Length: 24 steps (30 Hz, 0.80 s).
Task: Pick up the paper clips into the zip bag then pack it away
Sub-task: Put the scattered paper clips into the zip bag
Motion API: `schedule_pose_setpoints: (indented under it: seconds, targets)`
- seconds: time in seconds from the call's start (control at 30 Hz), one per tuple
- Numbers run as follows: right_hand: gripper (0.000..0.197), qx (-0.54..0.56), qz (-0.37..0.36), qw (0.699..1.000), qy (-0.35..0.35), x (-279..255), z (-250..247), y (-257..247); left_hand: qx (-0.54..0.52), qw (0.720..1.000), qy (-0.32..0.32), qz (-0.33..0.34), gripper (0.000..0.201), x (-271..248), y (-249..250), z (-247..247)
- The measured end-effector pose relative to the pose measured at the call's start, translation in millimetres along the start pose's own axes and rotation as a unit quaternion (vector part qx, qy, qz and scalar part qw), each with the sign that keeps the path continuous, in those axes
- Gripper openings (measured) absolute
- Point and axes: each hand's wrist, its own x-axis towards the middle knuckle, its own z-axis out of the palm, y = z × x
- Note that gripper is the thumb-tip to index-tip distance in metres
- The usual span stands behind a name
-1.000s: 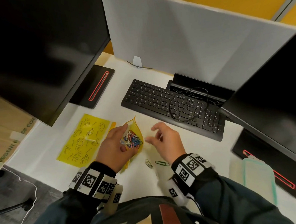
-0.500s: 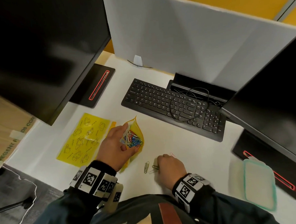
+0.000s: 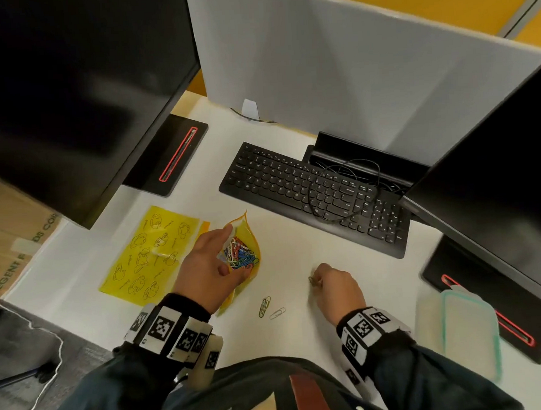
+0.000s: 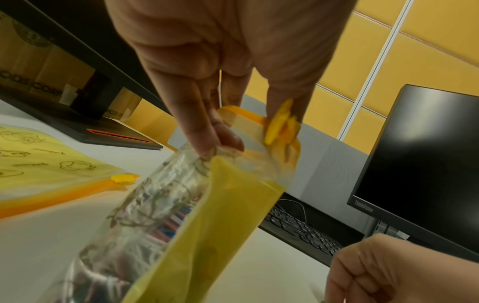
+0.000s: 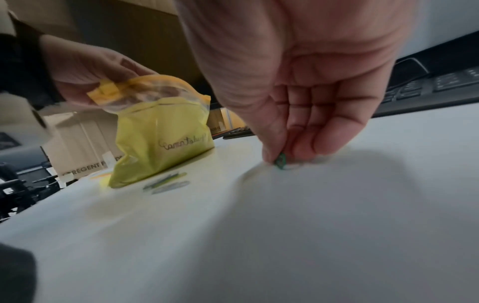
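Note:
My left hand [image 3: 206, 265] holds the yellow zip bag [image 3: 244, 235] upright by its open mouth, thumb and fingers pinching the rim [image 4: 233, 131]. Coloured paper clips [image 3: 239, 254] lie inside it. My right hand [image 3: 334, 285] is down on the white desk, right of the bag, with thumb and fingers pinching a green paper clip [image 5: 280, 161] against the surface. Two loose clips, a green-yellow one [image 3: 264, 306] and a pale one [image 3: 277, 312], lie on the desk between the hands, also seen in the right wrist view as the loose clips [image 5: 168, 182].
A second yellow printed bag [image 3: 148, 253] lies flat to the left. A black keyboard [image 3: 313, 196] with a cable sits beyond the hands. Monitors stand left [image 3: 76, 99] and right [image 3: 508, 171]. A lidded plastic container [image 3: 460, 332] rests at the right front.
My right hand dropped from beside the bag's mouth to the desk, then slid right, now pinching a green clip. The left hand kept the bag still.

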Motion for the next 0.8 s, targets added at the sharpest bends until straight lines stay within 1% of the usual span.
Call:
schedule_pose_setpoints:
  seconds: [0.17,0.3,0.4,0.5,0.63,0.73,0.8]
  targets:
    - [0.016,-0.008,0.008,1.0,-0.007,4.2,-0.8,-3.2,0.003,1.0,-0.001,0.005,0.076,-0.7,1.6,-1.4]
    - [0.015,-0.018,0.004,0.998,-0.053,7.7,-2.7,-8.9,-0.002,1.0,-0.001,0.007,0.076,-0.7,0.4,-0.8]
    - [0.017,-0.032,-0.016,0.997,-0.073,6.0,-0.9,-11.0,0.0,1.0,-0.001,0.006,0.076,-1.4,0.3,0.1]
    - [0.009,-0.022,-0.037,0.996,-0.081,-0.1,-2.2,-13.1,-0.001,1.0,0.003,0.002,0.077,-1.5,-1.1,-1.1]
    - [0.02,0.051,-0.107,0.985,-0.123,-12.6,3.8,-20.1,-0.006,1.0,0.004,0.003,0.077,-2.8,-1.9,-1.3]
    - [0.027,0.0,-0.172,0.974,-0.145,-20.9,15.3,-29.4,0.003,1.0,0.003,0.0,0.077,-2.1,-1.1,-2.3]
    - [0.026,-0.055,-0.206,0.967,-0.136,-21.0,21.9,-33.2,0.009,1.0,0.002,0.0,0.077,-2.2,-0.1,-2.6]
